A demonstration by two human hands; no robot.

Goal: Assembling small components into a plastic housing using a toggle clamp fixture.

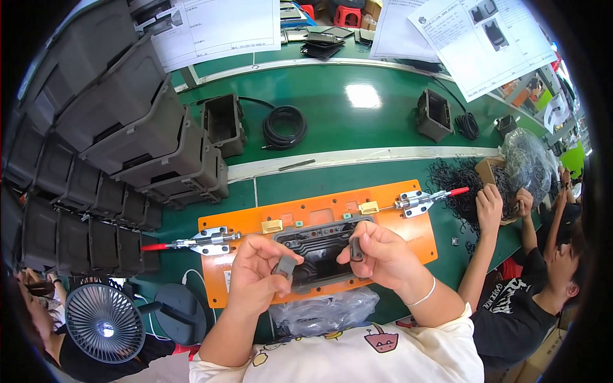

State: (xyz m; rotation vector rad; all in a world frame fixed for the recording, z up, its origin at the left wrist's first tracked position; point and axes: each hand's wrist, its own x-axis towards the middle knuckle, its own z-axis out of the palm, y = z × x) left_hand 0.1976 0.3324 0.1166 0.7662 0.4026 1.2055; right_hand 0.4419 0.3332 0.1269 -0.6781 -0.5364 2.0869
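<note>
My left hand [258, 271] pinches a small grey plastic piece [285, 265] between thumb and fingers. In the fingers of my right hand [386, 255] is a small dark plastic piece [356, 249], partly covered by the fingertips. Both hands hover over a dark grey plastic housing [313, 237], which sits in an orange fixture plate [415, 239]. Toggle clamps with red handles flank it, one at the left [207, 242] and one at the right [418, 202]. Crumpled clear plastic [332, 311] lies between the plate and my body.
Grey bins [143, 137] are stacked high at the left, above a fan [105, 322]. Farther back are a coiled black cable [284, 127] and two dark bins [223, 126]. At right, a co-worker's hands [490, 207] are beside a tangle of black strands [450, 185].
</note>
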